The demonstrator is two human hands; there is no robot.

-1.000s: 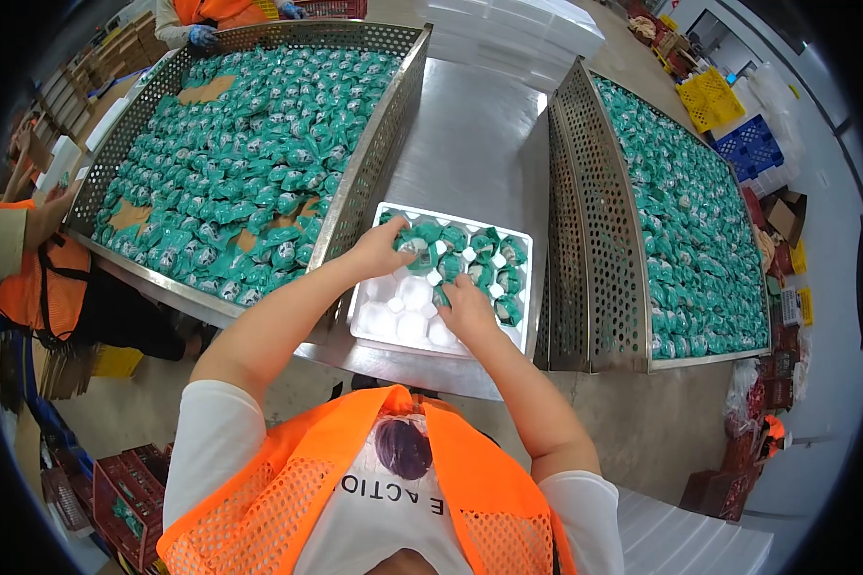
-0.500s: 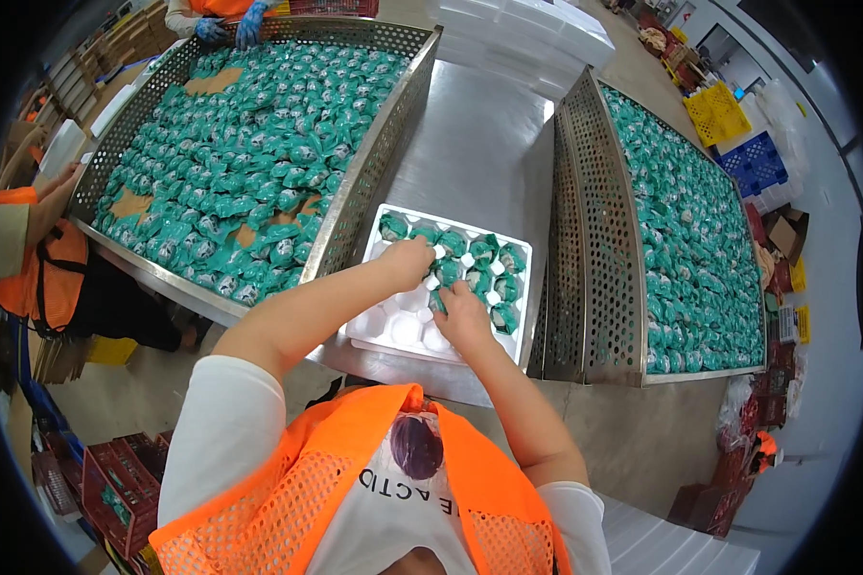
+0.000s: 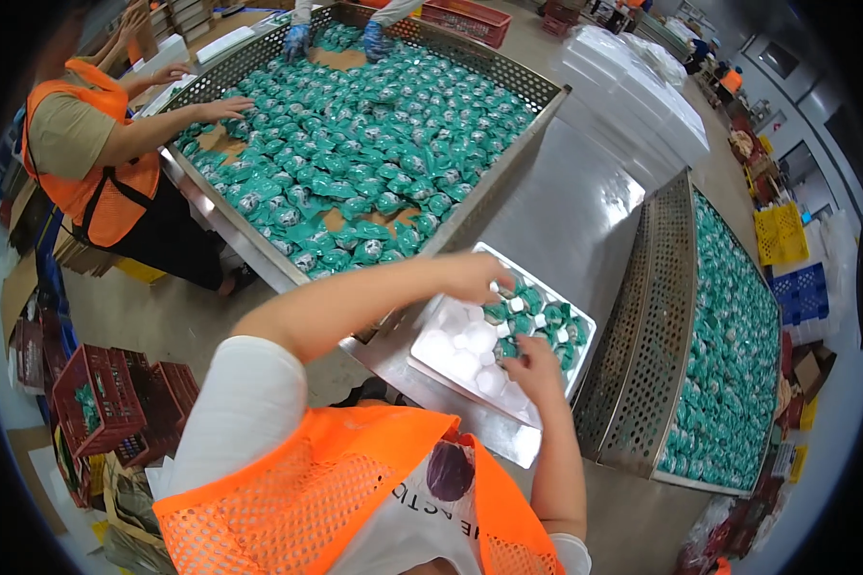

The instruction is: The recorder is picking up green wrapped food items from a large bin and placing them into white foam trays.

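A white foam tray [image 3: 434,350] with rounded compartments lies angled on the steel table [image 3: 571,201], its back and right compartments holding several green-wrapped round items [image 3: 566,326], its near-left ones white and bare. My left hand [image 3: 479,280] is at the tray's back corner, fingers curled down; what they hold, if anything, is hidden. Lower right, my right hand [image 3: 529,366] has its fingers bent round a green-wrapped piece in the tray, partly hidden by them.
Perforated steel bins of green-wrapped items flank me, left [image 3: 374,144] and right [image 3: 724,345]. A worker in an orange vest [image 3: 96,163] reaches into the left bin; blue-gloved hands [image 3: 375,43] work at its far edge. Red crates [image 3: 101,402] stand lower left.
The view has swung leftward. My left hand has moved to the tray's back corner; my right stays in it. The worker at left now reaches into the bin.
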